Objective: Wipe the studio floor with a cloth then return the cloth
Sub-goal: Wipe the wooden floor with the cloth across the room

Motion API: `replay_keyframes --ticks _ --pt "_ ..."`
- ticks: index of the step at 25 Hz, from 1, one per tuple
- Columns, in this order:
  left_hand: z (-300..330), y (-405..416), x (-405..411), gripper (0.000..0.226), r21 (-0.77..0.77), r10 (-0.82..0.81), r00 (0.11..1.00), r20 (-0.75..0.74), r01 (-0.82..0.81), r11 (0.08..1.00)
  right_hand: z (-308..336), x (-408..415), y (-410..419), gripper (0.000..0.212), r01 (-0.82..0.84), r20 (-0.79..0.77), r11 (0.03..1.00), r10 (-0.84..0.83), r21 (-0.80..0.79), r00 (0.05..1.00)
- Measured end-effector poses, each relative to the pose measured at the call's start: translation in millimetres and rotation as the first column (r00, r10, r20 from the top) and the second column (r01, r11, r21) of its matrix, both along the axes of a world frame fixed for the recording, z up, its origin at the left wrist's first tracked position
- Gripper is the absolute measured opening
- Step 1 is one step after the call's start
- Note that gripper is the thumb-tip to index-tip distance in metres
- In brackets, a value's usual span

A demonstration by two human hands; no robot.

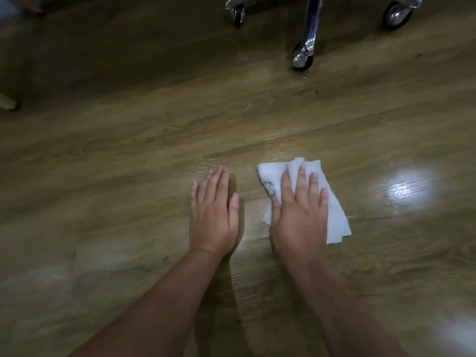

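The wiping step looks to be in hand: the right hand [300, 215] presses a white cloth [334, 217] flat on the wooden floor [128, 155], right of frame centre. Its fingers [301, 176] lie straight and slightly spread on top of the cloth, pressing rather than gripping. The left hand [213, 215] rests just beside it, palm down on bare floor, fingers straight and together, holding nothing. Next the cloth likely needs sliding under steady pressure, keeping short of the chrome castors [302, 57] at the upper frame
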State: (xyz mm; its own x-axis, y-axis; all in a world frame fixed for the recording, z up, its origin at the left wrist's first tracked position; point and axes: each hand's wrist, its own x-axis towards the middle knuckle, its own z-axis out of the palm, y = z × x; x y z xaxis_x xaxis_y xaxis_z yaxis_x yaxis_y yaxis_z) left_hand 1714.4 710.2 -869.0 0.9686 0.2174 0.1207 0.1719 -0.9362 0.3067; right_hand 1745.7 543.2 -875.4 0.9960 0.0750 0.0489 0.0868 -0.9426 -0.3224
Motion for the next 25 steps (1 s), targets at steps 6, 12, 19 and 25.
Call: replay_keyframes --ticks 6,12,19,25 --pt "0 2 -2 0.063 -0.04 0.02 1.0 -0.011 -0.02 0.999 -6 -4 51 0.06 -0.214 -0.013 0.977 0.214 -0.014 0.977" --pt "-1 3 0 0.066 -0.047 0.014 0.999 -0.042 -0.016 0.999 4 81 -14 0.065 0.22 -0.041 0.975 -0.22 -0.016 0.975" --pt "-4 3 -2 0.071 -0.059 0.067 0.998 0.018 -0.066 0.996 -8 49 58 0.063 -0.382 -0.027 0.916 0.382 -0.124 0.924" --pt "-1 5 0 0.071 -0.115 0.037 0.999 0.017 -0.035 0.993 -1 76 102 0.064 -0.044 -0.081 0.999 0.044 0.0 0.996"
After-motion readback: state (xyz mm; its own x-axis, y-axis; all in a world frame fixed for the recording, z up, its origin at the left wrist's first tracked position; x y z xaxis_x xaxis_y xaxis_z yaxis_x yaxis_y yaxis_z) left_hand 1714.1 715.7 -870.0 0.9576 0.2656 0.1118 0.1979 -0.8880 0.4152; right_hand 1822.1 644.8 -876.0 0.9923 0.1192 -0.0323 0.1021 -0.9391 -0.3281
